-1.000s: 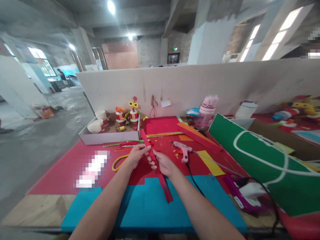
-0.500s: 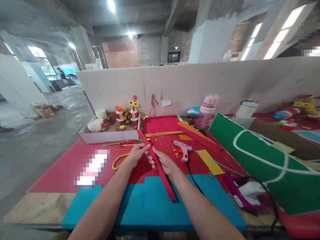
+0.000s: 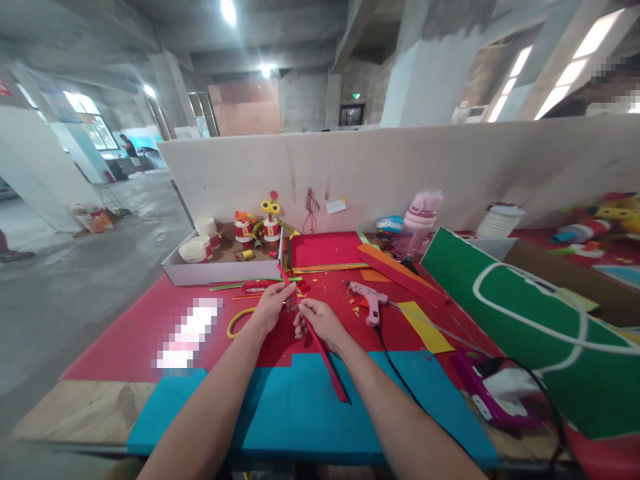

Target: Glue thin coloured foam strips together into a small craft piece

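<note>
A long red paper strip (image 3: 327, 365) runs slantwise between my hands, its near end over the blue sheet (image 3: 280, 413). My left hand (image 3: 273, 303) pinches it near the far end, and my right hand (image 3: 319, 321) pinches it close by, toward the middle. The strip looks narrow here, turned edge-on or folded lengthwise; I cannot tell which. Just beyond my fingers lie small red rings (image 3: 303, 286) on the red table cover. A pink glue gun (image 3: 369, 300) rests to the right of my right hand. Beside my left wrist is a yellow loop (image 3: 239, 323).
At the back left stands a tray (image 3: 225, 272) with paper cups and small cup figures. Orange and red strips (image 3: 400, 273), a yellow sheet (image 3: 425, 327), a pink bottle (image 3: 419, 217), a purple power strip (image 3: 493, 393) and a green board (image 3: 505, 320) occupy the right. A white partition (image 3: 350, 160) rises behind.
The red strip has gone from showing its broad face to looking narrow. My hands are slightly farther apart along it, and the red rings beyond them are now more visible.
</note>
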The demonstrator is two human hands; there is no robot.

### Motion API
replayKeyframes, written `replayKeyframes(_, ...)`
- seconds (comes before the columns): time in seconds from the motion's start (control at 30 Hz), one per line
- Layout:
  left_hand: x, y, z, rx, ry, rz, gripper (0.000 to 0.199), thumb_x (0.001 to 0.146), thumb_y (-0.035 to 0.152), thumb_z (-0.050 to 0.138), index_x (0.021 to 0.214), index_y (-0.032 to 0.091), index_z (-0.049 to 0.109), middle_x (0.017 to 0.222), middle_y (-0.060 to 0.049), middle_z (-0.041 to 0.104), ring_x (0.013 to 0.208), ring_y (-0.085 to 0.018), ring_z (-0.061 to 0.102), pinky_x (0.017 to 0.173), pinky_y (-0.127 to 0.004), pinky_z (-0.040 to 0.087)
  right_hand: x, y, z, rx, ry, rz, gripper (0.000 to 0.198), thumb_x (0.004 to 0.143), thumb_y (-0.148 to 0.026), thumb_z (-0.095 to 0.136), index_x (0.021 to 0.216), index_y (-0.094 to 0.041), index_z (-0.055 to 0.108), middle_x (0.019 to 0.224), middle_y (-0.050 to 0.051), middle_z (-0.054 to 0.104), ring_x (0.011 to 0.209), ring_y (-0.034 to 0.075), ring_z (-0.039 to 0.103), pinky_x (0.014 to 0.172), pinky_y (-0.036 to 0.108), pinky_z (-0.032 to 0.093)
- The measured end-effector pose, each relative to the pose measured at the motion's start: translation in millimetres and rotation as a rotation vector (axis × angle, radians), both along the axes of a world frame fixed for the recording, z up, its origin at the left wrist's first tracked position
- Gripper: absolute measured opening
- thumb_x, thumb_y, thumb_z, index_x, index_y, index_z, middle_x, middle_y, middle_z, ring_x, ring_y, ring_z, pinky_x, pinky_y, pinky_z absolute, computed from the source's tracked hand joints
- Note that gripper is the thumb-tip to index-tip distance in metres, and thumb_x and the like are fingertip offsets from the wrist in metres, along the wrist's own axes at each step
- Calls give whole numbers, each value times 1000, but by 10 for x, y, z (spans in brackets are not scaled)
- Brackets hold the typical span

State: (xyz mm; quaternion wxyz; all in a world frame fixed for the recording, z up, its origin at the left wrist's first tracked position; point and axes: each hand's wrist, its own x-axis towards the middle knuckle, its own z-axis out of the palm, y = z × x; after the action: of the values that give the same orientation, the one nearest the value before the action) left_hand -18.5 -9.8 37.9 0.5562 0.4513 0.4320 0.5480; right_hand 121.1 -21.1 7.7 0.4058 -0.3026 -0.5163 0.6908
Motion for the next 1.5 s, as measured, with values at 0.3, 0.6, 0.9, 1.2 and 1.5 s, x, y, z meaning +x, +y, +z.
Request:
replayKeyframes(0.3, -127, 59, 16, -24, -126, 19, 33, 68, 43, 76, 75, 11, 69, 47, 4, 46, 44, -6, 42, 45, -20, 31, 40, -24, 60, -52, 32, 58, 36, 79, -50, 63, 91, -17, 58, 65, 2, 68, 49, 12, 61, 50, 24, 51)
replayKeyframes(0.6, 58, -56, 24, -10, 101, -119, 39, 68, 49, 74, 74, 11, 69, 48, 1, 55, 37, -7, 45, 39, -20, 32, 51, -12, 99, -139, 61, -7, 39, 85, -54, 57, 84, -15, 59, 64, 3, 67, 50, 12, 61, 50, 23, 52)
replayKeyframes(0.9, 65, -87, -2, -44, 71, -115, 45, 70, 52, 71, 88, 11, 71, 41, 7, 41, 31, -8, 38, 35, -22, 26, 8, -36, 86, -151, 20, 16, 28, 87, -42, 55, 82, -15, 60, 65, 3, 67, 51, 13, 63, 56, 28, 55)
replayKeyframes(1.2, -224, 75, 60, 47, -71, 198, 36, 65, 44, 77, 79, 11, 74, 47, 3, 48, 43, -5, 38, 42, -19, 27, 14, -127, 117, -165, -11, 102, 32, 81, -45, 64, 76, -13, 62, 59, 0, 62, 46, 9, 56, 51, 23, 51)
replayKeyframes(1.5, -538, 155, 137, 127, -184, 354, 29, 66, 36, 76, 80, 10, 73, 49, 3, 51, 45, -6, 43, 47, -20, 34, 65, -72, 111, -60, -174, 96, 31, 81, -44, 64, 73, -14, 64, 54, -2, 59, 42, 8, 54, 42, 20, 47)
